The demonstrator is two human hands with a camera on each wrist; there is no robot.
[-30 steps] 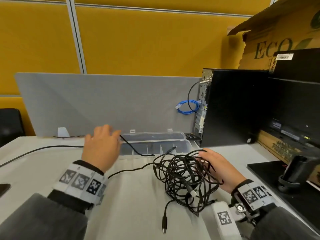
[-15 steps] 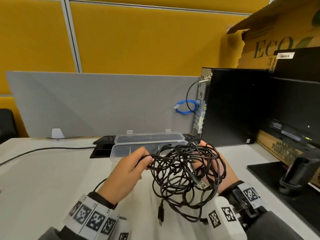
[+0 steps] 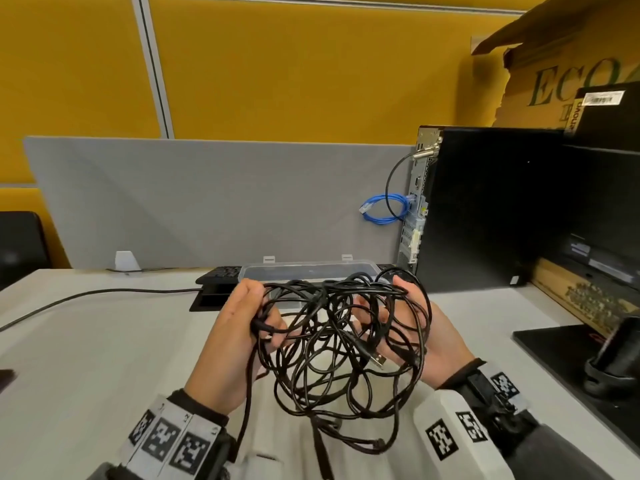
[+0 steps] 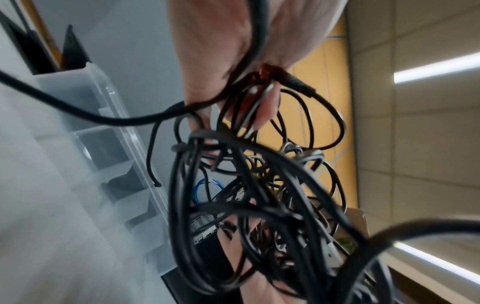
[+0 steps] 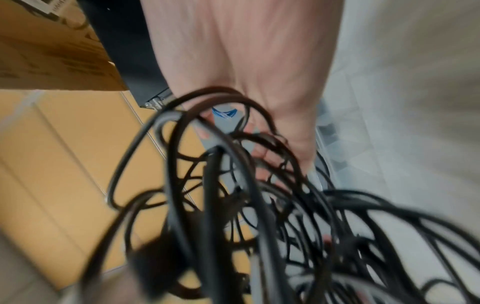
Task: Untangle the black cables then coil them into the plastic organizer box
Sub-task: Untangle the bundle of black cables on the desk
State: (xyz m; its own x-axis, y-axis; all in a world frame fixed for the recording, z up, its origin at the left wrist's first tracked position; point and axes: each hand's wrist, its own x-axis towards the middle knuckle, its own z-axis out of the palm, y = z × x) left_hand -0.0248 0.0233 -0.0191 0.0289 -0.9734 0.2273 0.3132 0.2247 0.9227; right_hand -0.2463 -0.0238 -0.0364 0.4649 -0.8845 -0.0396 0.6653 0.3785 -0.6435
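Note:
A tangled ball of black cables (image 3: 339, 344) hangs in the air between both hands, above the desk. My left hand (image 3: 249, 320) grips a bundle of strands at the tangle's left side, fingers curled round them (image 4: 249, 86). My right hand (image 3: 398, 323) holds the right side, its fingers pushed through the loops and curled round several strands (image 5: 272, 156). A silver USB plug (image 3: 375, 360) sticks out of the middle. The clear plastic organizer box (image 3: 308, 271) stands open just behind the hands; its divided compartments (image 4: 103, 148) show in the left wrist view.
A black computer tower (image 3: 485, 209) with a blue cable loop (image 3: 382, 211) stands right of the box. A grey divider panel (image 3: 207, 202) closes the back. A black desk cable (image 3: 86, 296) runs left. A monitor base (image 3: 588, 368) sits at right.
Both hands lifted the tangle off the desk and brought it nearer to me. My left hand came back from the far left and took hold of the tangle's left side.

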